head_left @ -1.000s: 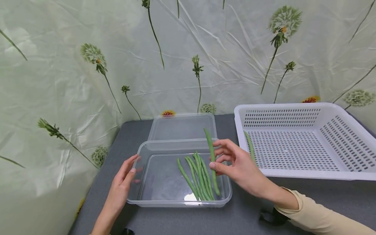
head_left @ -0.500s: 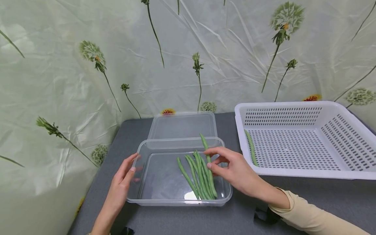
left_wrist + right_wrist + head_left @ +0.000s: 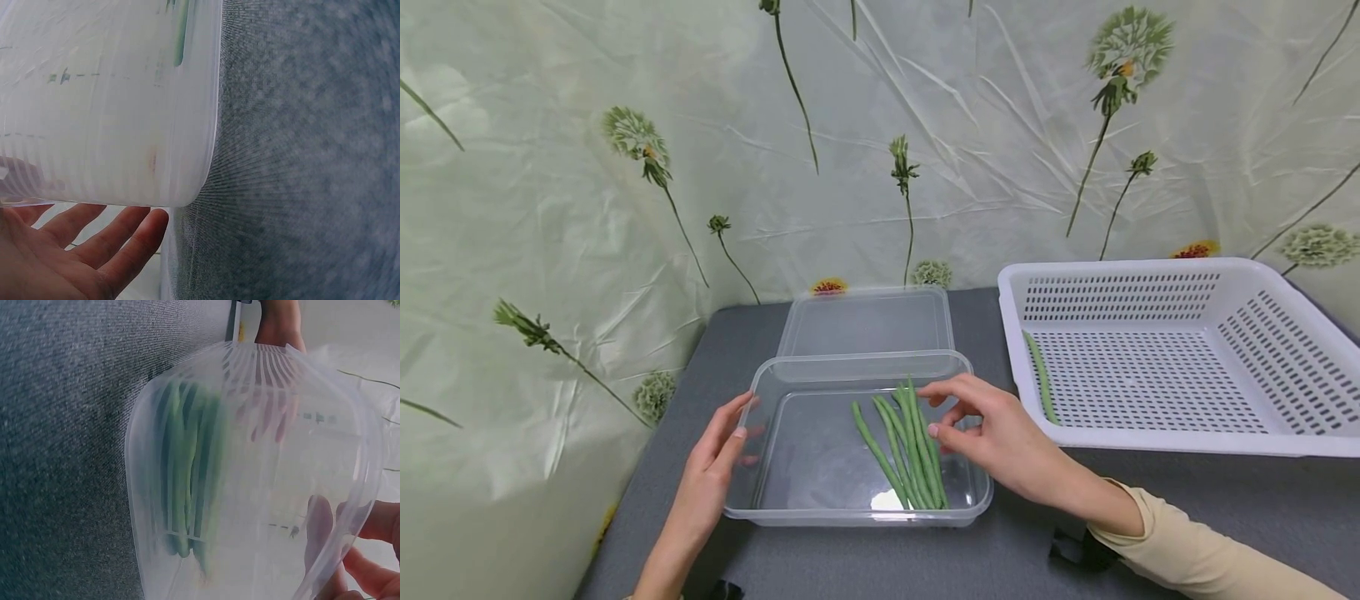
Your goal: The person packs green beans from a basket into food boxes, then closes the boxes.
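Several green beans lie side by side in the right half of a clear plastic container. My right hand hovers over the container's right rim, thumb and forefinger apart beside the beans, with nothing between them. At the container's left wall is my left hand, its fingers extended along the outside and its thumb by the rim. In the left wrist view, the left hand's fingers look nearly straight against the wall. The right wrist view shows the beans blurred through the plastic.
A white perforated basket stands to the right, with one green bean along its left side. Behind the container lies a clear flat lid. Everything rests on a grey cloth surface, backed by a flower-printed sheet.
My right hand has lowered a green bean leftward into the container and let go; it now lies among the others. The left hand has stayed put.
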The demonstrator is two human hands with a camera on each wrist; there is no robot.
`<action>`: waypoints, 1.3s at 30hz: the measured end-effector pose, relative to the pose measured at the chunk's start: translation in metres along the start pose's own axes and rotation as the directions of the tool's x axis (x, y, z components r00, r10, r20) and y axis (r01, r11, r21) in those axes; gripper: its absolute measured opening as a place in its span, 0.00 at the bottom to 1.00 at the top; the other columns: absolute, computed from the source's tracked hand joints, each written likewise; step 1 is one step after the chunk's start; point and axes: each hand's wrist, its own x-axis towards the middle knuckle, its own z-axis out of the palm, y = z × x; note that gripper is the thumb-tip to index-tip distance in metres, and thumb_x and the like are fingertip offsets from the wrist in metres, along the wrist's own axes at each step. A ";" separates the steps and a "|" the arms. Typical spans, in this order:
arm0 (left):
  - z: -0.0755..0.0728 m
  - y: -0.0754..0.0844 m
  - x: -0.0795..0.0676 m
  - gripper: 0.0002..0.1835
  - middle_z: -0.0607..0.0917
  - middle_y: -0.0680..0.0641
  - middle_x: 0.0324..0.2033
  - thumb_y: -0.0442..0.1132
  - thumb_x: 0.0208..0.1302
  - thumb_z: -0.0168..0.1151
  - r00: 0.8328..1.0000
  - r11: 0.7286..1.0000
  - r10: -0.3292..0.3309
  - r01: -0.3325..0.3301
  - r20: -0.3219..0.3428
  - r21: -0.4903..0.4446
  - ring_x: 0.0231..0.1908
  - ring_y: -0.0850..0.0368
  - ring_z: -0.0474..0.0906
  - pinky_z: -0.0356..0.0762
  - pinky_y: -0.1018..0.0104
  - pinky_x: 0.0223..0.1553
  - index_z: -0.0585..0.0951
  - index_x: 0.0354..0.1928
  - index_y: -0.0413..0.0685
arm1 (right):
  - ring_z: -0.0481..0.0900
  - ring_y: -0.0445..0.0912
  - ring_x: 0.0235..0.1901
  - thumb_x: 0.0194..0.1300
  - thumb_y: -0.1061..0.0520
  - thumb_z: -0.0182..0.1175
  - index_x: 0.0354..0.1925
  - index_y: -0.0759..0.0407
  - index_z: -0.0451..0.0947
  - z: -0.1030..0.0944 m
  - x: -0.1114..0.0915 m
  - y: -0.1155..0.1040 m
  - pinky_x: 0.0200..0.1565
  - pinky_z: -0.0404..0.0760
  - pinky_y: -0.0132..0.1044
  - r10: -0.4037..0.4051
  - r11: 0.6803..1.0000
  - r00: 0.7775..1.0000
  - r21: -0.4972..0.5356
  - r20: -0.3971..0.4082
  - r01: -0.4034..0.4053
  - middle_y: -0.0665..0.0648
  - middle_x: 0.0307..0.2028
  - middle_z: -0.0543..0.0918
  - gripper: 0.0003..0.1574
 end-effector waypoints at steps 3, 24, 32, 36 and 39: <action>0.000 0.000 0.000 0.22 0.70 0.40 0.67 0.37 0.80 0.42 1.000 1.000 -0.003 0.003 0.001 -0.001 0.54 0.53 0.77 0.79 0.62 0.42 0.64 0.72 0.48 | 0.82 0.50 0.36 0.66 0.61 0.65 0.58 0.53 0.76 -0.001 -0.001 -0.001 0.35 0.84 0.41 -0.004 0.999 1.000 0.035 0.005 0.004 0.54 0.53 0.76 0.23; 0.000 0.000 0.000 0.22 0.71 0.40 0.66 0.37 0.80 0.41 1.000 1.000 -0.001 0.001 0.001 -0.008 0.53 0.54 0.77 0.79 0.61 0.41 0.64 0.72 0.47 | 0.83 0.49 0.34 0.65 0.67 0.64 0.59 0.51 0.75 -0.049 -0.027 -0.034 0.36 0.84 0.44 -0.086 0.995 0.994 0.036 -0.069 0.089 0.54 0.51 0.76 0.26; 0.001 0.001 0.001 0.22 0.70 0.39 0.66 0.37 0.80 0.41 1.000 1.000 0.010 -0.010 0.006 -0.006 0.54 0.54 0.77 0.79 0.61 0.42 0.64 0.72 0.47 | 0.84 0.51 0.35 0.65 0.68 0.63 0.61 0.54 0.73 -0.084 -0.032 -0.044 0.36 0.84 0.44 -0.056 0.997 0.995 -0.060 -0.081 0.051 0.53 0.55 0.77 0.27; 0.001 0.000 0.001 0.22 0.70 0.39 0.66 0.36 0.80 0.41 1.000 1.000 0.014 -0.014 0.009 -0.014 0.53 0.54 0.78 0.79 0.61 0.42 0.64 0.72 0.46 | 0.84 0.47 0.39 0.66 0.67 0.63 0.61 0.54 0.74 -0.100 -0.027 -0.043 0.35 0.84 0.43 -0.057 0.987 0.996 -0.151 -0.071 0.046 0.57 0.55 0.77 0.27; 0.000 0.000 0.002 0.22 0.70 0.39 0.66 0.36 0.80 0.41 1.000 1.000 0.017 -0.016 0.008 -0.022 0.53 0.55 0.78 0.79 0.61 0.41 0.64 0.72 0.46 | 0.82 0.44 0.42 0.65 0.66 0.64 0.61 0.54 0.74 -0.111 -0.024 -0.042 0.35 0.84 0.42 -0.067 0.973 0.995 -0.224 -0.076 0.048 0.57 0.51 0.79 0.27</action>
